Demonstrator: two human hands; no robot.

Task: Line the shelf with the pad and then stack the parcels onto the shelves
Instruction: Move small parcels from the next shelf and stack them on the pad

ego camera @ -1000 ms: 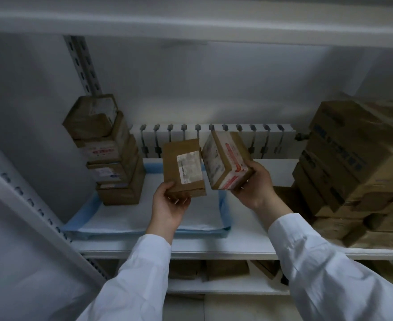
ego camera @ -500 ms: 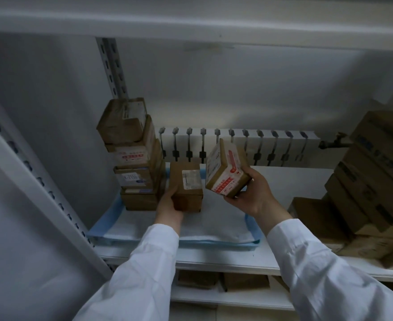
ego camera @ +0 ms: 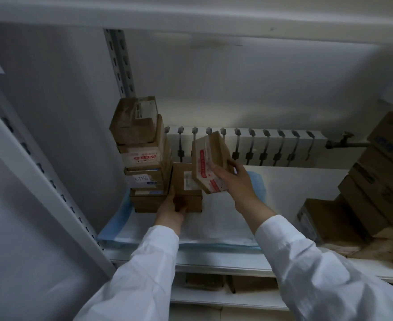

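Left hand (ego camera: 171,208) is gripping the near left corner of a plain brown parcel (ego camera: 187,188), fingers curling round its side. That parcel is sitting low on the pad (ego camera: 214,225), just beside the bottom of the parcel stack (ego camera: 142,154). Whether the two are touching is not showing.

Right hand (ego camera: 235,179) is holding a red-labelled parcel (ego camera: 210,162) up off the pad, tilted. The thumb is lying across the label face and the fingers are wrapping the far edge. It is overlapping the top right of the brown parcel in this view.

The pad, white with a blue border, is lying flat on the left part of the shelf (ego camera: 214,262), under the stack and both hands.

Hard to make out:
- The red print is blurring and is not readable.
- The brown parcel's underside is hiding behind the left hand.
- The pad's far edge is disappearing behind the parcels.
- A pile of larger boxes (ego camera: 381,193) is running off the right edge of the frame.
- Dim cartons (ego camera: 204,280) are showing only in part on the shelf below.
- A radiator (ego camera: 272,147) is standing behind the shelf, its left end covered by the stack.
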